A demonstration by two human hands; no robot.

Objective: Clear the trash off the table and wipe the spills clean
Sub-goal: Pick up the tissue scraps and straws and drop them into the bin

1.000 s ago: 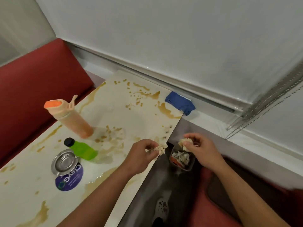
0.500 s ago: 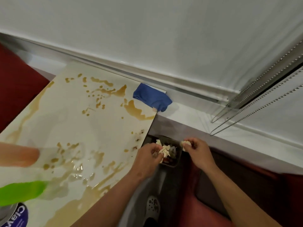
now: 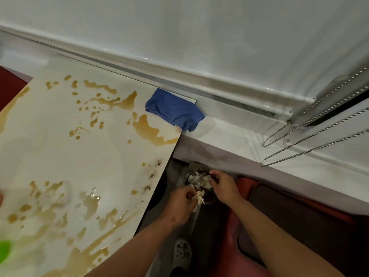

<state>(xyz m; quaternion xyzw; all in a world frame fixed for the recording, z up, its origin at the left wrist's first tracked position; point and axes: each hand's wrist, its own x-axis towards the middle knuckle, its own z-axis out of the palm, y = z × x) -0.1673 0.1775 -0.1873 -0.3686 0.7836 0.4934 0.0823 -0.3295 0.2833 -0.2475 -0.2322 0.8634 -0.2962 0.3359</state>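
Observation:
Both hands are off the table's right edge, low over a small dark bin (image 3: 209, 198) on the floor that holds white crumpled scraps (image 3: 197, 179). My left hand (image 3: 180, 204) pinches a crumpled pale scrap of paper (image 3: 199, 197) over the bin's near rim. My right hand (image 3: 223, 185) has its fingers curled down into the trash in the bin; what it holds is hidden. The white table (image 3: 50, 156) carries brown spills (image 3: 151, 130) all over. A folded blue cloth (image 3: 173, 108) lies on the table's far right corner, overhanging the edge.
A green bottle (image 3: 4, 250) shows blurred at the lower left edge. A white window ledge (image 3: 259, 156) and hanging blind chains (image 3: 311, 136) are to the right. Red seat cushions (image 3: 299, 226) lie under my right arm. A shoe (image 3: 182, 250) is on the floor.
The view has swung right and down, dropping the orange bottle and steel lid out of sight. Both hands have lowered towards the bin; my right hand has gone from its rim into the trash.

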